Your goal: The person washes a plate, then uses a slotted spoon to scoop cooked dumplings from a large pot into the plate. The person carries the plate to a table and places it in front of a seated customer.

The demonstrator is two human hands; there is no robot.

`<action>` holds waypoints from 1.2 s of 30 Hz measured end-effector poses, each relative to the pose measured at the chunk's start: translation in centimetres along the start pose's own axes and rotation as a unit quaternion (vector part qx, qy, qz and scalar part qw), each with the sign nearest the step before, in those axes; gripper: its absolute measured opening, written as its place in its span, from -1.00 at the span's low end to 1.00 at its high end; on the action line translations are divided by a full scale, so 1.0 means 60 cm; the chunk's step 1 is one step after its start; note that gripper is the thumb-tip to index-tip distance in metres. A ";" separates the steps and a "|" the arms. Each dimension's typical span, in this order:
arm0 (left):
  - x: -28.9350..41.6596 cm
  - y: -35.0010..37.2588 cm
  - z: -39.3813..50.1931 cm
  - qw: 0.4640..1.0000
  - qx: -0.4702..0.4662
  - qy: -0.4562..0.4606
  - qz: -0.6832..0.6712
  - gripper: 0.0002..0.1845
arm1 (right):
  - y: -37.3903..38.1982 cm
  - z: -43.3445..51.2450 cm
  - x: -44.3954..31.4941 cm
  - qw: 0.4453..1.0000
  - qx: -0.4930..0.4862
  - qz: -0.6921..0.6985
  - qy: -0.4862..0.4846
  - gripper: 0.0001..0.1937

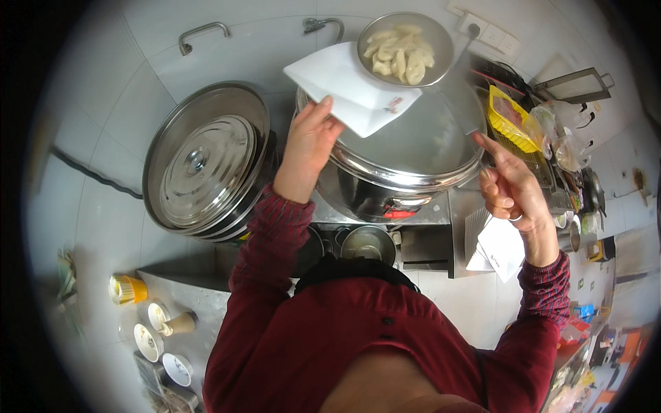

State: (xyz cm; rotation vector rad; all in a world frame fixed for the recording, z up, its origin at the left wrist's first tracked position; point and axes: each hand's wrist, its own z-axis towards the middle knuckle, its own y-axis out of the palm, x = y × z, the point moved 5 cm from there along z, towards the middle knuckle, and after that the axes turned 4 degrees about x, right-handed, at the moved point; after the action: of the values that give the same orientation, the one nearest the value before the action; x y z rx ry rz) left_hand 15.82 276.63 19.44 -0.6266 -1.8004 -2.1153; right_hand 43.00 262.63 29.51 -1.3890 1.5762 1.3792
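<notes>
My left hand (pixel 312 147) grips the near edge of a white angular plate (pixel 341 77), which bears a small red print and is tilted over a large steel pot (pixel 392 178). Cloudy liquid (pixel 413 147) and steam show in the pot. Just above the plate's far right side is a round metal ladle (pixel 444 69) full of boiled dumplings (pixel 403 54). Its handle runs down to my right hand (pixel 516 186), whose index finger lies stretched along it while the other fingers curl. The plate's far edge is partly hidden behind the ladle.
Left of the pot, a steel lid (pixel 206 170) rests in a wide basin (pixel 155 175). Stacked white plates (pixel 498 245) sit below my right hand. A yellow tray (pixel 508 124) with meat stands at right. Tubs (pixel 148 343) stand on the lower-left counter. Two wall taps (pixel 204 31) project behind.
</notes>
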 end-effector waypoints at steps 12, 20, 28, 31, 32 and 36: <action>-0.023 0.006 0.013 0.998 0.062 0.003 -0.029 -0.58 | 0.012 0.030 0.020 0.986 0.050 -0.159 -0.027 -0.50; 0.002 0.006 0.005 0.998 0.054 0.023 -0.026 -0.58 | 0.008 0.043 0.013 0.933 0.048 -0.331 -0.131 -0.50; 0.010 0.004 -0.001 0.997 0.060 0.026 -0.038 -0.59 | 0.012 0.049 0.002 0.843 0.082 -0.486 -0.214 -0.53; 0.015 -0.004 -0.005 0.997 0.056 0.029 -0.048 -0.58 | 0.017 0.047 -0.003 0.796 0.093 -0.538 -0.263 -0.51; 0.018 -0.006 -0.006 0.997 0.054 0.031 -0.049 -0.58 | 0.019 0.047 -0.005 0.778 0.094 -0.551 -0.287 -0.51; 0.027 -0.015 -0.010 0.997 0.048 0.031 -0.043 -0.57 | 0.019 0.051 -0.007 0.745 0.106 -0.573 -0.326 -0.51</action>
State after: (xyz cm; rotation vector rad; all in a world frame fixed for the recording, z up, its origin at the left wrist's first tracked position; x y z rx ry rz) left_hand 13.90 276.28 19.44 -0.4631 -1.9142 -2.0627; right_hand 41.45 265.58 29.43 -1.1463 0.2112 0.6918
